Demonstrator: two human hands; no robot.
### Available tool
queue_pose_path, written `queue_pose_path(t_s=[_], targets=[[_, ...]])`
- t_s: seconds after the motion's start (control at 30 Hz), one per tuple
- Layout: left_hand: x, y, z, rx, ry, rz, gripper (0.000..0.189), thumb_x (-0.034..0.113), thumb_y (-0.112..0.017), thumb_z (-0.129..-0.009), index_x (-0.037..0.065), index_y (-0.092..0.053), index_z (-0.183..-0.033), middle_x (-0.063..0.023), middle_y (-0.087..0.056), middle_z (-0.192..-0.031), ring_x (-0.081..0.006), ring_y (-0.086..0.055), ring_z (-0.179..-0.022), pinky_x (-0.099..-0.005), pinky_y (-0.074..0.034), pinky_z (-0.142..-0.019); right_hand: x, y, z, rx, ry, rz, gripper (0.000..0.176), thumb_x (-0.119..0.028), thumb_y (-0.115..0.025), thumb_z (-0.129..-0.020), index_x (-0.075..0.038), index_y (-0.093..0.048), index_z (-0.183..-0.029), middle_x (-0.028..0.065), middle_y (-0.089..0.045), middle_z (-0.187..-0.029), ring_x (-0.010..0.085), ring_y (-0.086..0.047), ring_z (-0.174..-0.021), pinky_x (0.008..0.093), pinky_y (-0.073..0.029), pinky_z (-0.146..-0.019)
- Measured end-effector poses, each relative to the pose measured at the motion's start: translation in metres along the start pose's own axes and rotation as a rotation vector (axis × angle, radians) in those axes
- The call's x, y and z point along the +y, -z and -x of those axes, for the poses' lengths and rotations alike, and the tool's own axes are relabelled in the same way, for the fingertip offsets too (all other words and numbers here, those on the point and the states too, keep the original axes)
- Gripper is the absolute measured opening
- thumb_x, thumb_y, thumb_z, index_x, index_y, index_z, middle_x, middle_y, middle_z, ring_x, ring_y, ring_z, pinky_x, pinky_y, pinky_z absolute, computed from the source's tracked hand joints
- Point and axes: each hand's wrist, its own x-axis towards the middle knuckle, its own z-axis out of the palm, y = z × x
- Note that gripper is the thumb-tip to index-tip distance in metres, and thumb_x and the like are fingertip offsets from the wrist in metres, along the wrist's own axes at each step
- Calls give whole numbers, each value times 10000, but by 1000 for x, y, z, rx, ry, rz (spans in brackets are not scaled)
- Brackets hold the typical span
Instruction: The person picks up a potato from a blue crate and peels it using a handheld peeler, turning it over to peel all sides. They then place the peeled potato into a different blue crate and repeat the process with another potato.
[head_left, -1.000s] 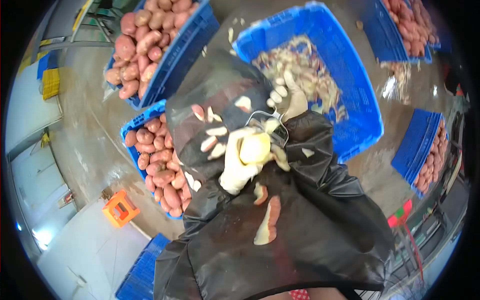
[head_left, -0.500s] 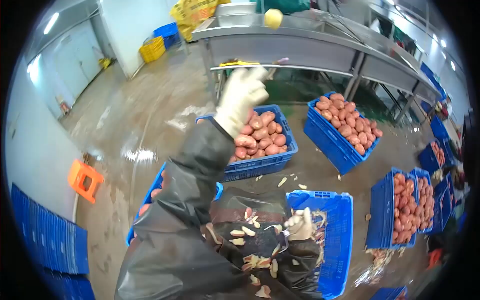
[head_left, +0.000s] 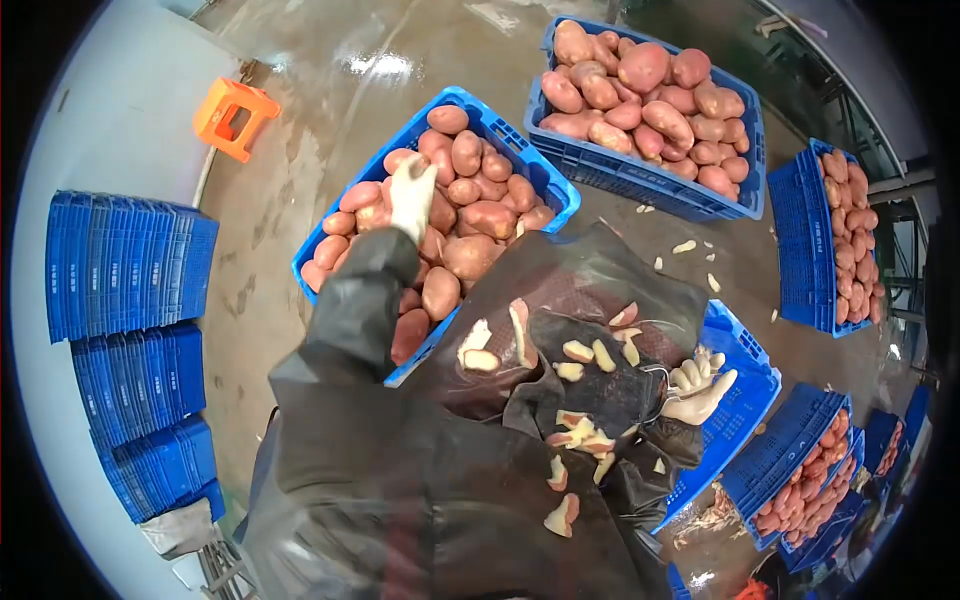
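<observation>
My left hand [head_left: 412, 198], in a pale glove, reaches into a blue crate [head_left: 549, 172] heaped with red-skinned potatoes [head_left: 470, 252]. Its fingers are apart, with the tips against a potato [head_left: 398, 160]. My right hand [head_left: 697, 388], also gloved, rests at the right side of my lap with curled fingers. A thin metal piece shows beside it, but what the fingers hold is hidden. Thick potato peelings [head_left: 582, 435] lie scattered over my dark apron [head_left: 560, 275]. Close to my right hand stands a blue crate [head_left: 745, 360], partly covered by the apron.
Another potato-filled blue crate [head_left: 650, 185] stands ahead, with more to the right [head_left: 805, 245]. Stacked blue crates [head_left: 130, 265] line the left wall. An orange stool [head_left: 235, 118] stands at the upper left. Peel scraps [head_left: 684, 246] lie on the wet floor.
My left hand has come down from in front of the metal sink into the potato crate. The pale peeled potato seen in the air is out of view. My view has tilted down and left.
</observation>
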Motion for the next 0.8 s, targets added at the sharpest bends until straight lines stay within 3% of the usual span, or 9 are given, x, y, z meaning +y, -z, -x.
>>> queue_pose_path(t_s=[0.13,0.2,0.27,0.33,0.37,0.53,0.6,0.67,0.8], targets=[[75,-75,-42,-276,116,-253,482,211,-666,-732,27,-517,-1152,-145,-598,-956,-277,-579,-930,-342,-464,-816,1,-2,0,-16,27,-24,449,-499,-360,-926,-111,-525,-1078,7,-382,-727,127,-353,-604,269,-304,-543],[69,-94,-49,-167,-14,-968,455,238,-615,-741,100,-512,-1161,-142,-602,-995,-293,-565,-973,-398,-471,-820,2,-6,2,41,32,-19,447,-499,-365,-924,-114,-525,-1086,6,-384,-729,126,-351,-598,266,-303,-539],[63,-82,-58,-352,-120,-885,457,229,-589,-740,110,-502,-1172,-153,-592,-1035,-299,-559,-987,-395,-464,-851,3,-16,3,126,77,-17,424,-492,-367,-926,-113,-517,-1043,13,-402,-738,127,-357,-592,267,-307,-531],[31,-63,-50,-570,-82,489,453,151,-593,-743,88,-503,-1182,-123,-594,-1031,-261,-567,-966,-333,-472,-830,8,-18,2,62,115,26,408,-438,-408,-931,-67,-545,-1031,11,-366,-718,123,-324,-584,264,-300,-527],[37,-52,-42,-385,-215,-261,475,72,-594,-737,42,-491,-1199,-125,-578,-1045,-243,-563,-953,-287,-468,-817,9,-16,3,46,126,-3,406,-452,-410,-926,-73,-545,-986,13,-372,-721,127,-334,-588,270,-303,-520],[102,-34,23,-453,243,649,562,114,-612,-740,22,-427,-1263,-104,-499,-1186,-182,-491,-1067,-285,-437,-872,25,-55,-10,295,242,143,411,-484,-390,-921,-103,-535,-867,22,-454,-730,130,-399,-620,306,-364,-603],[164,-33,72,-541,311,701,559,126,-607,-748,29,-425,-1267,-96,-490,-1193,-177,-487,-1067,-281,-432,-871,23,-74,0,435,329,240,413,-457,-375,-936,-129,-495,-716,-7,-437,-625,107,-407,-565,299,-389,-578],[210,-37,128,-690,437,820,553,151,-597,-763,43,-420,-1276,-80,-473,-1207,-166,-479,-1066,-274,-423,-868,3,-91,16,-63,248,-128,376,-396,-380,-949,-131,-451,-692,-27,-418,-569,80,-369,-466,247,-380,-503],[228,-67,242,-1073,973,972,477,119,-536,-822,2,-414,-1268,-96,-460,-1226,-192,-471,-1112,-283,-380,-932,2,-107,35,-160,333,-117,417,-351,-333,-963,-160,-355,-593,-43,-371,-496,51,-303,-394,218,-229,-393]])
